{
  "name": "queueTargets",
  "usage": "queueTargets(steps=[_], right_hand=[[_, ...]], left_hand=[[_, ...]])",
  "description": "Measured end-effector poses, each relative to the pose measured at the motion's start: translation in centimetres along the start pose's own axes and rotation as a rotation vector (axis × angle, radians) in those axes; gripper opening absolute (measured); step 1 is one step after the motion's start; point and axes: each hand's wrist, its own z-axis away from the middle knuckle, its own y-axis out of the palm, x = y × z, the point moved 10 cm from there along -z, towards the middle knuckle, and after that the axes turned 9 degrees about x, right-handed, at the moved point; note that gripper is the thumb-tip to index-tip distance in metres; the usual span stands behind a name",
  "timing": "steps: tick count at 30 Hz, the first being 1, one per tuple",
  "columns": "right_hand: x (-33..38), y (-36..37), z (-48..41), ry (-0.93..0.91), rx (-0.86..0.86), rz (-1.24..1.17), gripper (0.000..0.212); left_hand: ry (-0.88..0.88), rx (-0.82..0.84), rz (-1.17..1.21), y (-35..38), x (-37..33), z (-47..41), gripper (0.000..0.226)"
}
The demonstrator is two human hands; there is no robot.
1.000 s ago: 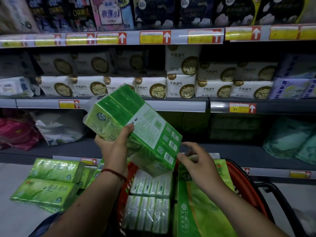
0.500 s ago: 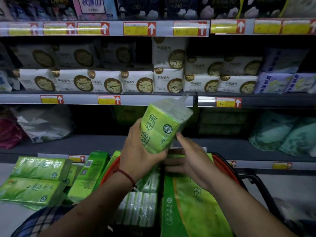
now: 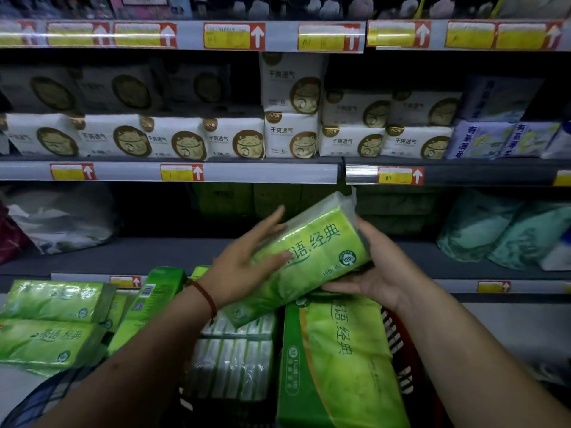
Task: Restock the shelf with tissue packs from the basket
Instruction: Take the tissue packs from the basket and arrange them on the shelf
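While dim shop shelves (image 3: 154, 254) rise behind the red basket (image 3: 398, 350), the left hand (image 3: 241, 273) grips a green tissue pack (image 3: 312, 251), thumb in front; the right hand (image 3: 380, 267) cradles it underneath, fingers nearly straight.

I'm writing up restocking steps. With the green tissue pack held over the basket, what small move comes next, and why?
Probably slide the green tissue pack forward onto the lower shelf. The left hand grips it and the right hand cradles it, tilted, above the red basket, and bare shelf board shows just beyond it.
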Motion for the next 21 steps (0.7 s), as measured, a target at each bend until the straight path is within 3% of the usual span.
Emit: queueTargets(steps=[2,4,6,10,13,17,21], right_hand=[[-0.1,-0.4,-0.3,-0.031,-0.021,-0.069,0.039],[-0.1,-1.0,-0.6,-0.086,-0.082,-0.011,0.04],[0.1,-1.8,-0.7,-0.15,-0.173,0.075,0.042],[1.6,-2.8,-0.3,-0.284,-0.246,0.132,0.022],[1.3,-4.7,-0.4,-0.226,-0.348,0.216,0.018],[1.1,-7.4,-0.1,-0.21,-0.481,0.328,0.016],[2.0,-6.6,0.9,-0.243,-0.443,0.409,0.04]], left_hand=[[-0.259,-0.119,0.001,-2.5,4.0,0.5,0.09],[-0.515,-0.067,0.022,-2.9,7.9,1.5,0.106],[-0.617,0.015,0.271,-1.4,10.2,2.2,0.105],[-0.652,-0.094,0.705,-0.5,10.7,3.6,0.099],[-0.607,-0.244,0.928,-1.1,11.4,4.1,0.109],[-0.493,-0.322,0.799,-1.7,9.0,3.8,0.081],[-0.504,-0.28,0.854,-1.0,8.5,3.7,0.071]])
